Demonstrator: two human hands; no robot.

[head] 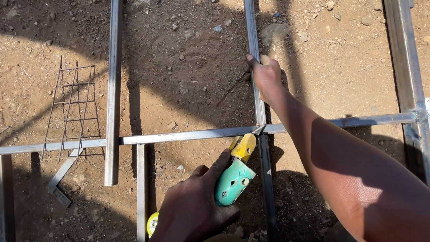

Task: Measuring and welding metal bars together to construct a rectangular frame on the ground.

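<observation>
Closest, the left hand [190, 208] has its fingers wrapped around a green and yellow tool [236, 172]. Its tip points up at the spot where two metal bars [188, 135] cross. Farther off, the right hand [266, 75] grips the long upright bar [254, 45]. A rusty wire grid [71, 105] lies well apart on the dirt [179, 71].

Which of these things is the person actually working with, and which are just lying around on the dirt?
In use:
- left hand gripping a teal and yellow hand tool
- right hand pressing on the upright steel tube
- long cross tube at the joint

Lying about:
- wire mesh piece
- loose steel tube
- small angle offcut
- stones
</observation>
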